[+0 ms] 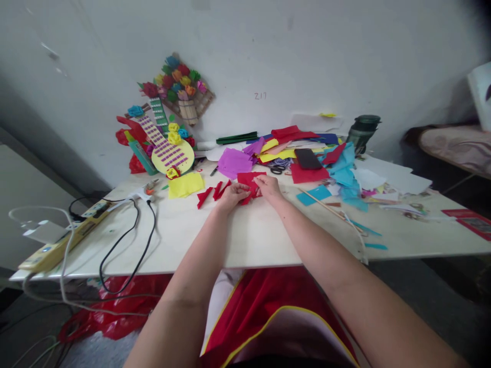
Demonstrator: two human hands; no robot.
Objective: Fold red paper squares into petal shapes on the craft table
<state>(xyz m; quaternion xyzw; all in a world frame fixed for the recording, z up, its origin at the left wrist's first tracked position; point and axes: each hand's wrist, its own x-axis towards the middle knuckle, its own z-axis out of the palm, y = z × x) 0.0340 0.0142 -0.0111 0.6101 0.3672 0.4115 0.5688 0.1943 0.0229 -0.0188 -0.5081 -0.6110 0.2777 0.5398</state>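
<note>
My left hand [232, 194] and my right hand [269, 187] meet at the middle of the white table [249, 237], both pinched on a piece of red paper [248, 180] that lies on the table top. Several small red paper cuttings [212, 193] lie just left of my left hand. A yellow paper sheet [186, 184] sits further left, and a purple sheet [234, 162] lies behind the red piece.
A heap of coloured paper [307, 153], a dark phone [307, 159], scissors [279, 167] and a green bottle [361, 132] crowd the back right. A paper guitar [169, 148] and paper flower bouquet [180, 87] lean on the wall. A power strip [65, 237], cables and a glue gun [144, 191] lie left. Wooden sticks [326, 206] lie right.
</note>
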